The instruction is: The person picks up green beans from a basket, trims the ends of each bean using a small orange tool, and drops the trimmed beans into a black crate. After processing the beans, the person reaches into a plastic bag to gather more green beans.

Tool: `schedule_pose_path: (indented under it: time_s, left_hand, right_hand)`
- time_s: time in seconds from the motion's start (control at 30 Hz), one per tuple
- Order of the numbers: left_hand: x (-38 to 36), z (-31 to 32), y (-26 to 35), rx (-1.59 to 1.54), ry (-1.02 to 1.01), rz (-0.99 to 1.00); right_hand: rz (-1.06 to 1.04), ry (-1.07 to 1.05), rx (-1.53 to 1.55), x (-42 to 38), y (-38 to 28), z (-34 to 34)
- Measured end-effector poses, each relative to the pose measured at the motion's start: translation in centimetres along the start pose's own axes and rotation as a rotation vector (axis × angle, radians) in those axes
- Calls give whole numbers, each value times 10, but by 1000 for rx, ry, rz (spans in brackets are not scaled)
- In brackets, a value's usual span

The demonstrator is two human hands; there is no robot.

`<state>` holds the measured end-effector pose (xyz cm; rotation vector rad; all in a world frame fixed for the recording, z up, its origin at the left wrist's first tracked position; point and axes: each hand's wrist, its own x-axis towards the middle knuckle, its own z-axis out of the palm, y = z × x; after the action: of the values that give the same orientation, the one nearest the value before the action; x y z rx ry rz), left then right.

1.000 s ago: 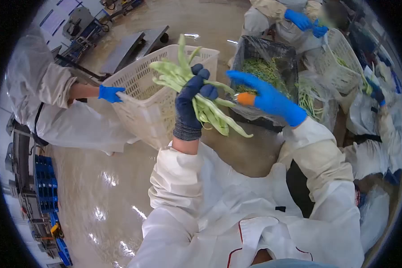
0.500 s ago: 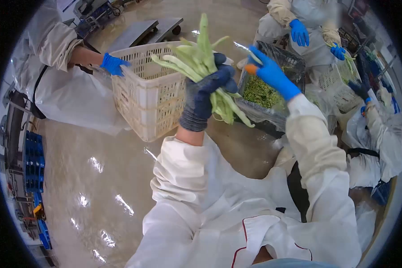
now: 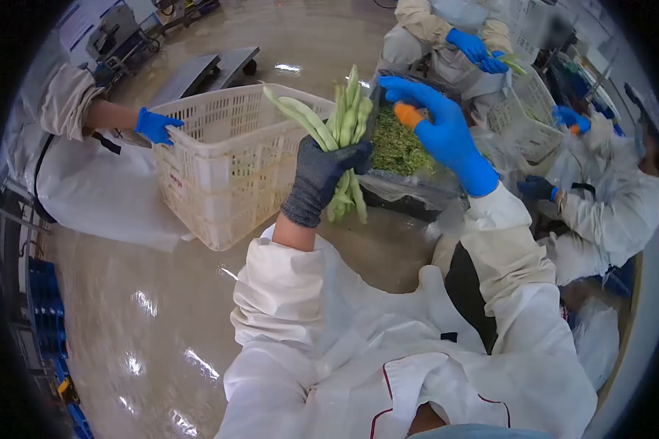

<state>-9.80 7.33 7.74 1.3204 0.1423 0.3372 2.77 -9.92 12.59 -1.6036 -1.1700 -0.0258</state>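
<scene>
My left hand point(image 3: 322, 175), in a dark grey knit glove, is closed around a bunch of long flat green beans point(image 3: 348, 121). The bean ends stick out above and below the fist. Up and to the right, my right hand point(image 3: 447, 139) wears a blue glove with an orange cover on the thumb. Its fingers stretch out to the left, apart from the beans, and I see nothing in them. Beneath and behind it is a dark crate lined with clear plastic, filled with chopped green trimmings point(image 3: 399, 146).
A white slatted crate point(image 3: 220, 161) stands at left, with another person's blue-gloved hand point(image 3: 156, 126) on its rim. Farther off, a co-worker's gloved hands point(image 3: 483, 55) hold green pods beside a second white crate point(image 3: 527, 121). Another person sits at right. A flat cart point(image 3: 205, 77) stands behind.
My view has shifted. The bean bunch sits more upright and a little lower in the left hand. My right hand's fingers have straightened; a thin shiny thing near its fingertips no longer shows.
</scene>
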Motion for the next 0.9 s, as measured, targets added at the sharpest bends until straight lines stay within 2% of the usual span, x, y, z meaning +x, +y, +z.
schedule_pose_path:
  time_s: [0.07, 0.17, 0.2, 0.27, 0.4, 0.47, 0.57, 0.6, 0.7, 0.8, 0.9]
  left_hand:
    - [2, 2, -16, 194, 54, 3]
    - [11, -2, -41, 704, 175, 225]
    - [9, 0, -40, 719, 186, 156]
    - [4, 1, -35, 746, 212, 23]
    - [-8, 6, -36, 743, 210, 81]
    - [-7, 9, -45, 720, 192, 64]
    - [-9, 25, -42, 794, 161, 159]
    - [-9, 30, -42, 682, 139, 134]
    - [-12, 49, -44, 342, 90, 85]
    - [-13, 63, -45, 35, 85, 106]
    - [-8, 70, -47, -174, 136, 122]
  right_hand:
    - [-83, -11, -39, -13, -3, -2]
    - [-127, -185, -388, -29, 4, -13]
    - [-195, -171, -476, -33, 14, -13]
    - [-137, -190, -561, -43, 25, -9]
    - [-44, -169, -644, -62, 41, -5]
    - [-62, -161, -709, -69, 48, -13]
    - [-64, -102, -710, -76, 52, -23]
    - [-62, -73, -693, -78, 52, -25]
    - [280, 111, -29, -76, 45, -32]
    - [344, 89, 556, -71, 35, -33]
    - [466, 16, 687, -77, 56, -15]
